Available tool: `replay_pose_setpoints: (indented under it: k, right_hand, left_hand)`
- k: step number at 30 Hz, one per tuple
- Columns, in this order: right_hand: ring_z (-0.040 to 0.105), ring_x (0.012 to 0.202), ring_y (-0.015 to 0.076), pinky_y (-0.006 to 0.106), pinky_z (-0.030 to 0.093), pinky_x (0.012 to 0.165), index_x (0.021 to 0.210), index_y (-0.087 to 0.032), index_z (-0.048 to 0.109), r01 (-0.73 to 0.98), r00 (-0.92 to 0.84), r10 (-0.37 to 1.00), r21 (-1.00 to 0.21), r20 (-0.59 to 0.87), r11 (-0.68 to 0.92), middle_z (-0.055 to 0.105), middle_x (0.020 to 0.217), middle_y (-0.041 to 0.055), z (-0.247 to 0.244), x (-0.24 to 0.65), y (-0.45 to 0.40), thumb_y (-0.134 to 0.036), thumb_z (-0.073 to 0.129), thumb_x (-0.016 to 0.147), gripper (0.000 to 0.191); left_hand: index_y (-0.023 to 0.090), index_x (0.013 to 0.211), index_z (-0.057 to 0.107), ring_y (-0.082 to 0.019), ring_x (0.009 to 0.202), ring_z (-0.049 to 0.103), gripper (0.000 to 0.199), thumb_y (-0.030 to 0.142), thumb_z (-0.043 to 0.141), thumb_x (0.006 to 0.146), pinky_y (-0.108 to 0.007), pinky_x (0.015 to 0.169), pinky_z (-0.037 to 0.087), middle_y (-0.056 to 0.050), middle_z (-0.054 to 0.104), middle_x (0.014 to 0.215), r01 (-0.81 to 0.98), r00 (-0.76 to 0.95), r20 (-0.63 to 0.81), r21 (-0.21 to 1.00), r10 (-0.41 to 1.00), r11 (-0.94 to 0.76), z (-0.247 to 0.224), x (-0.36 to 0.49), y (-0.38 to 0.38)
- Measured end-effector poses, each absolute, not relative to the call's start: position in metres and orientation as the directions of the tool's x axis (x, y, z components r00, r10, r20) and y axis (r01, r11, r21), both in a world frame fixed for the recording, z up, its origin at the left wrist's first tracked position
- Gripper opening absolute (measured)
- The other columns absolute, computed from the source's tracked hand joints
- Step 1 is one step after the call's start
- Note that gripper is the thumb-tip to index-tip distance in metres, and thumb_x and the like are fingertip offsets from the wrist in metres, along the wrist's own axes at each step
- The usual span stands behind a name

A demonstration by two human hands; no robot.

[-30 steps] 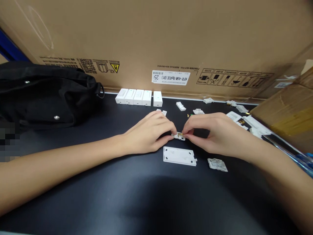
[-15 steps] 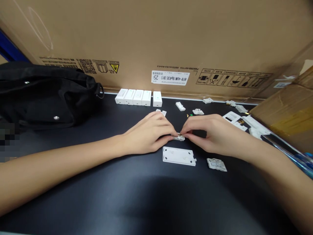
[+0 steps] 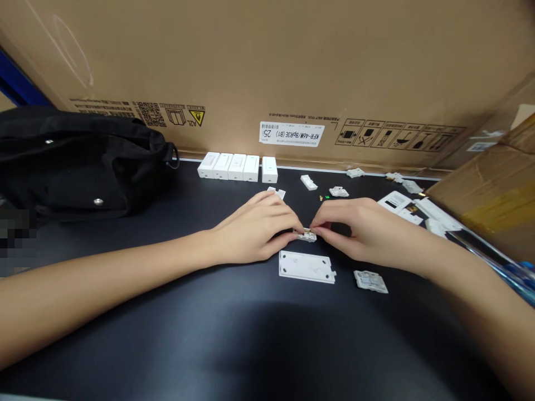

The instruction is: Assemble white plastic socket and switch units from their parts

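Note:
My left hand is closed, thumb and fingers pinching the left end of a small white plastic switch housing low over the black mat. At its right end, the thumb and fingertips of my right hand press together in a pinch. A tiny brass-coloured bit shows by those fingertips; what they hold is too small to make out. Just below the hands lies a white rectangular plate with holes near its corners. To its right is a whitish plastic part, lying flat.
Several white switches stand along the back by a large cardboard box. A black bag lies at left. Loose white parts and tiny brass and green pieces lie behind my hands. Another box stands at right.
My right fingertips have shifted very slightly at the end of the switch housing, and a little more of its top shows. Otherwise the hands hold the same place.

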State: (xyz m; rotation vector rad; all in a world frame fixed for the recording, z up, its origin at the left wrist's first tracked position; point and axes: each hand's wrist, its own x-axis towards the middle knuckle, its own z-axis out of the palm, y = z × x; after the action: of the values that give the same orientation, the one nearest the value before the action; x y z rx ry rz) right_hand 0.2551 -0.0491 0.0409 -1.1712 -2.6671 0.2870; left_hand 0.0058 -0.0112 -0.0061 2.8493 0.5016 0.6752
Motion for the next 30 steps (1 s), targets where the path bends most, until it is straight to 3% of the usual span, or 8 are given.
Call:
replay_pose_setpoints:
  k: [18, 30]
  right_hand:
    - [0.055, 0.070, 0.0172, 0.031, 0.040, 0.064, 0.089, -0.020, 0.060, 0.730, -0.655, 0.748, -0.165, 0.107, 0.663, 0.065, 0.084, 0.0035, 0.0333, 0.2563, -0.0506, -0.017, 0.049, 0.096, 0.014]
    - [0.060, 0.072, 0.0169, 0.030, 0.043, 0.067, 0.093, -0.019, 0.069, 0.721, -0.654, 0.749, -0.214, 0.105, 0.659, 0.070, 0.086, 0.0038, 0.0373, 0.2562, -0.0511, -0.019, 0.051, 0.096, 0.018]
  left_hand:
    - [0.023, 0.119, 0.069, -0.021, 0.110, 0.063, 0.021, 0.027, 0.052, 0.108, -0.049, 0.123, 0.030, -0.002, 0.077, 0.119, 0.324, 0.850, 0.374, 0.188, 0.372, -0.927, -0.0033, 0.0066, -0.0157]
    - [0.024, 0.120, 0.071, -0.020, 0.109, 0.064, 0.023, 0.027, 0.051, 0.108, -0.049, 0.124, 0.030, -0.001, 0.078, 0.117, 0.321, 0.851, 0.379, 0.170, 0.362, -0.932, -0.0026, 0.0069, -0.0158]
